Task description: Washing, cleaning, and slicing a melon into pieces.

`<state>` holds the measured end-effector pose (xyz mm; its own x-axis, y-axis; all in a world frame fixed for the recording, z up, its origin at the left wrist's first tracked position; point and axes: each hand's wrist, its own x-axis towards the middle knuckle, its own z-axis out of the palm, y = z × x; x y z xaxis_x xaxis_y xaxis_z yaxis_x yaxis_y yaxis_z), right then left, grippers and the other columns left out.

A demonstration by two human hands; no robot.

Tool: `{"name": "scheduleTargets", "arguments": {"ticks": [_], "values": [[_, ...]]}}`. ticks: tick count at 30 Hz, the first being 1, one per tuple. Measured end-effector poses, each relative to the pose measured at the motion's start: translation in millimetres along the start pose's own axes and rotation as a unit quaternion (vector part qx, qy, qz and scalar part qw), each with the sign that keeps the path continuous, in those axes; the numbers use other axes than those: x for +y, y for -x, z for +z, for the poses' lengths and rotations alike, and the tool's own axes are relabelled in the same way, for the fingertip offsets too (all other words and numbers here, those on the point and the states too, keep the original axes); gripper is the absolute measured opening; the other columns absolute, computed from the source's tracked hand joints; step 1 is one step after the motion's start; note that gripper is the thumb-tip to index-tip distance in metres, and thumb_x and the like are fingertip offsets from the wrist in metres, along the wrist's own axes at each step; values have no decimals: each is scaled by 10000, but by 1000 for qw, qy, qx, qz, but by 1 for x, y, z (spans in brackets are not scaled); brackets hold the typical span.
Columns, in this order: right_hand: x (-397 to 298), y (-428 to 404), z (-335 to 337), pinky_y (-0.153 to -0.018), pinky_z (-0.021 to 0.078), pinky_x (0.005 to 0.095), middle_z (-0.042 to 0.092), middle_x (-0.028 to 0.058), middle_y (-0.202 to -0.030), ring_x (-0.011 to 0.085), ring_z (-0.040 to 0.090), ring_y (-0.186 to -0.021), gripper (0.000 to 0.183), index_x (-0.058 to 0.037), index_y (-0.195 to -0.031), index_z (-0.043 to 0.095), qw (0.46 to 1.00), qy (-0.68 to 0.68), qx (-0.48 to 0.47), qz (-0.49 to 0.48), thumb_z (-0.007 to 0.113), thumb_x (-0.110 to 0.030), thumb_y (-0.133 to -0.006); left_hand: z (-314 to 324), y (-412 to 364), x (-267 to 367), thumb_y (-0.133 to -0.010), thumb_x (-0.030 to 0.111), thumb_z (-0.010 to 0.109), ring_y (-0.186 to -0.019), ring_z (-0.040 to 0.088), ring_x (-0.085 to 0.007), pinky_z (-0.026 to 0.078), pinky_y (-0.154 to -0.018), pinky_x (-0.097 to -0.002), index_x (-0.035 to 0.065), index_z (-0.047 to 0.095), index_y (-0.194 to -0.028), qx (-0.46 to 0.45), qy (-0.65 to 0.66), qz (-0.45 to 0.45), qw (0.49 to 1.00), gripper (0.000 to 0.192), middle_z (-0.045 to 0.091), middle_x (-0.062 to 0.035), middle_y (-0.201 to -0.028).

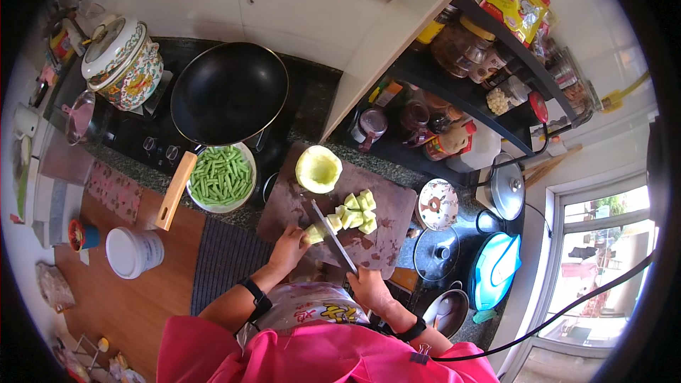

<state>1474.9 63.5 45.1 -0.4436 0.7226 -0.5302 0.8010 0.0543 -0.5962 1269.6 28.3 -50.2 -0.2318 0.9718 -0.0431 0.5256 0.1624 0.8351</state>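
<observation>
My right hand (368, 288) grips the handle of a kitchen knife (335, 236), its blade slanting up and left over the cutting board (391, 197). The blade stands between a pale green strip of peeled vegetable (314, 234) and the cut pieces. My left hand (288, 251) holds that strip with its fingertips. Several chunks (360, 211) of the same pale flesh lie in a loose pile right of the blade. A hollowed, peeled piece, perhaps gourd or melon (318, 169), sits at the board's far edge with its scooped side facing up.
A plate of cut green beans (221, 176) stands left of the board, under a wok's wooden handle (176, 190). The black wok (229, 93) and an enamel pot (130, 72) are on the stove. At right are a patterned lid or bowl (438, 204), a glass lid (436, 254) and a pan (448, 311).
</observation>
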Motion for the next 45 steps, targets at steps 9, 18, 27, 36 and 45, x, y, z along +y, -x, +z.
{"name": "scheduleTargets", "arguments": {"ticks": [9, 18, 27, 36, 45], "values": [[17, -15, 18, -624, 427, 449, 538, 266, -706, 407, 537, -703, 276, 36, -796, 532, 999, 22, 25, -12, 493, -237, -782, -4, -5, 6, -640, 59, 631, -776, 523, -345, 453, -653, -385, 19, 512, -871, -44, -55, 7, 997, 263, 464, -156, -870], [31, 4, -43, -692, 444, 400, 551, 202, -921, 341, 551, -795, 453, -37, -1130, 450, 969, 35, 241, -26, 510, -122, -690, -8, -18, 47, -592, 182, 710, -875, 513, -304, 477, -684, -361, 82, 386, -1138, -73, -194, -22, 978, 643, 390, -142, -1006], [101, -55, -33, -692, 444, 398, 510, 189, -906, 338, 529, -820, 512, -65, -1192, 372, 953, 95, 288, 32, 542, -126, -714, 5, -20, 58, -604, 203, 713, -944, 479, -293, 467, -713, -368, 99, 386, -1139, -95, -273, -85, 954, 635, 384, -130, -1028], [97, -65, -36, -763, 434, 399, 458, 198, -978, 343, 470, -935, 542, -58, -1207, 325, 969, 69, 233, 38, 550, -98, -715, 16, -32, 58, -621, 120, 696, -927, 483, -302, 440, -753, -377, 121, 449, -1105, -87, -275, -84, 954, 544, 411, -122, -1020], [54, -81, -55, -693, 452, 365, 463, 124, -918, 281, 481, -854, 324, -71, -1020, 510, 944, 195, 259, -69, 529, -142, -705, -7, -52, 23, -642, 125, 666, -901, 503, -317, 443, -734, -383, 123, 404, -1036, -70, -262, -42, 962, 473, 477, -111, -999]]}}
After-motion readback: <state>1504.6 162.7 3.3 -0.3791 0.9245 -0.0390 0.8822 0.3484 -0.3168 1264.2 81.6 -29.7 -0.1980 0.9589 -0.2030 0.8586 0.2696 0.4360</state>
